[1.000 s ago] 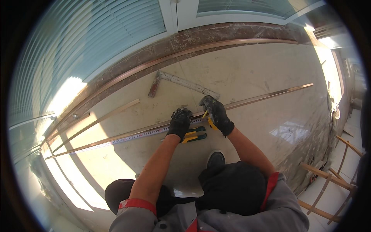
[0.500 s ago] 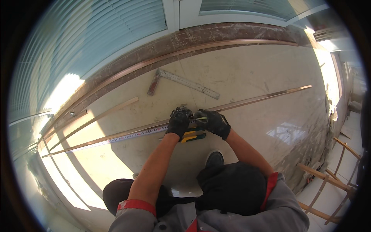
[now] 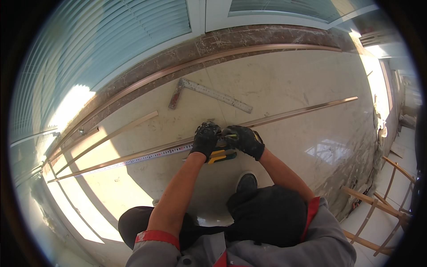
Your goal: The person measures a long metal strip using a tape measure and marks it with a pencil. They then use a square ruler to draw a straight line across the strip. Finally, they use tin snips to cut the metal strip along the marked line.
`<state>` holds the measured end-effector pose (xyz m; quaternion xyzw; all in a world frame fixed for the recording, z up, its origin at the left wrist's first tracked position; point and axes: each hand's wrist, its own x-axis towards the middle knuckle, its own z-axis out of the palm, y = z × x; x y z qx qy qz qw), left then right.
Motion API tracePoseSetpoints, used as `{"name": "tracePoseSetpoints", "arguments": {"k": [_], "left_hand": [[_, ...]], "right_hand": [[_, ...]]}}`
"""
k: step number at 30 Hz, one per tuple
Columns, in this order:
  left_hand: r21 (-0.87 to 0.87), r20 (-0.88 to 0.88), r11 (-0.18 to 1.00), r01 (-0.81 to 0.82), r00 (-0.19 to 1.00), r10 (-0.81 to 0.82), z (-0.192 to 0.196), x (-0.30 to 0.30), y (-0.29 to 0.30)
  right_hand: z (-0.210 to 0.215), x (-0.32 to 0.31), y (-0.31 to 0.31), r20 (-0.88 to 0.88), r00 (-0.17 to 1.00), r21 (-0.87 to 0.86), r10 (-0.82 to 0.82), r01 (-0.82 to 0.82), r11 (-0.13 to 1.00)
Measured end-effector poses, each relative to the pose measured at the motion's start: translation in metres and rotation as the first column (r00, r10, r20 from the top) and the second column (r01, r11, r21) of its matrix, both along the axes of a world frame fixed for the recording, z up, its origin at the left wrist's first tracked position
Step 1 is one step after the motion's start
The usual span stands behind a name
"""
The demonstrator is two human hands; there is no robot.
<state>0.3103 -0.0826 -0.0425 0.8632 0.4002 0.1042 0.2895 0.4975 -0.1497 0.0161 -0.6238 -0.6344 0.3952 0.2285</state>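
A long bronze metal trim strip [image 3: 293, 111] lies slantwise across the floor in front of me. Along its left part runs a white tape measure blade [image 3: 153, 155], reaching to my left hand [image 3: 206, 139]. That gloved hand is closed at the strip over the end of the visible blade. Right beside it, my gloved right hand [image 3: 244, 140] is closed around a thin yellow-green pencil-like stick [image 3: 231, 135], its tip at the strip. Just below both hands lie snips [image 3: 222, 155] with yellow and black handles, partly covered. The tape's case is not visible.
Beyond the strip a worn metal carpenter's square [image 3: 215, 94] lies flat. Shorter trim pieces [image 3: 111, 140] rest at left, and another long strip [image 3: 178, 69] runs along the brown sill below the windows. A wooden frame [image 3: 371, 201] stands at lower right.
Hardly anything differs: both hands stay together at the same place on the strip, and the whole view has shifted very slightly.
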Motion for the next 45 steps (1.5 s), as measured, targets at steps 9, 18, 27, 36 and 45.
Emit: {"name": "tracePoseSetpoints", "arguments": {"k": [9, 18, 27, 36, 45], "left_hand": [[-0.007, -0.011, 1.0, 0.004, 1.0, -0.004, 0.004, 0.001, 0.0], [-0.049, -0.043, 0.999, 0.006, 0.999, -0.008, 0.002, 0.002, 0.001], [-0.047, -0.069, 0.999, 0.019, 0.997, -0.022, 0.007, 0.001, 0.002], [0.003, -0.036, 1.0, 0.021, 0.999, -0.021, -0.004, -0.001, 0.0], [0.016, -0.033, 0.999, 0.03, 0.999, -0.029, 0.006, 0.001, 0.001]], "right_hand": [[-0.021, 0.002, -0.004, 0.033, 0.999, 0.034, 0.008, -0.009, 0.999], [-0.031, 0.002, -0.006, 0.029, 1.0, 0.043, -0.002, 0.0, 0.999], [-0.017, 0.002, 0.001, -0.055, 0.999, -0.016, -0.004, 0.003, 1.0], [-0.022, 0.001, -0.002, -0.085, 0.994, -0.04, -0.063, 0.06, 0.997], [-0.035, 0.001, -0.004, -0.121, 0.989, 0.01, -0.091, 0.092, 0.996]]}}
